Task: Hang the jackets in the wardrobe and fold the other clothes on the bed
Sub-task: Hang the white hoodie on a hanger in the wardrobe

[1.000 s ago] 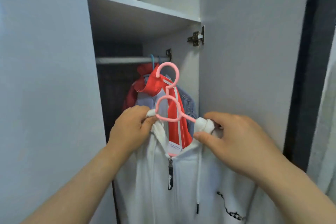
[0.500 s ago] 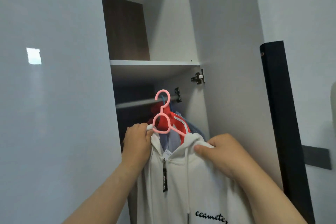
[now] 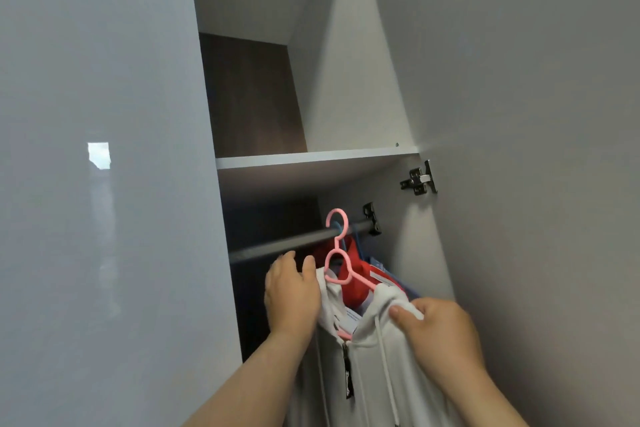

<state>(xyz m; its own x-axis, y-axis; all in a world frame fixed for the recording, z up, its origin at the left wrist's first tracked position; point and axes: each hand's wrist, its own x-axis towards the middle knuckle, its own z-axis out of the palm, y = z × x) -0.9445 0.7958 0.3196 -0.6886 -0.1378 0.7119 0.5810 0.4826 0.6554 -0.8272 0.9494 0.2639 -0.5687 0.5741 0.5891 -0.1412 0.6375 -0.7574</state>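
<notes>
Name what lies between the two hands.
Head view: the white jacket on the pink hanger spans left hand to right hand; red jacket behind.

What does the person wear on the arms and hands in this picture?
Nothing that shows. The left hand and right hand have no gloves, rings or watch, and both forearms are bare, with no sleeve in view.
</notes>
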